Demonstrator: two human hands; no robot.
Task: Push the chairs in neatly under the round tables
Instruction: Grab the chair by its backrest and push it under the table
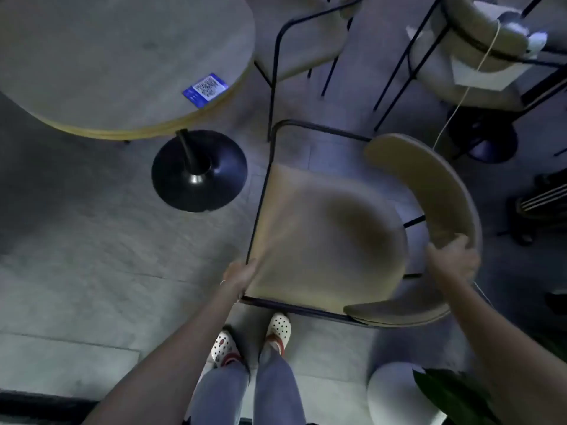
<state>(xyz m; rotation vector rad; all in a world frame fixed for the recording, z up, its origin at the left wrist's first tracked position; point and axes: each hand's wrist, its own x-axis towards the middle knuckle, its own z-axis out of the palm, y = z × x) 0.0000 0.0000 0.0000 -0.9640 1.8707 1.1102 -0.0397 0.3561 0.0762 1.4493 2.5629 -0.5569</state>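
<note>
A tan chair [328,237] with a thin black metal frame and a curved backrest stands right in front of my feet, blurred. My left hand [241,276] grips the seat's near-left corner. My right hand [454,260] is closed on the lower end of the curved backrest. A round grey table [101,65] with a yellow edge and a black pedestal base [199,171] stands up and to the left, apart from the chair.
A blue QR-code card [205,88] lies on the table's near edge. Two more chairs [306,47] [478,56] stand at the top, one with a cord hanging over it. A white planter [395,394] with green leaves sits at the lower right.
</note>
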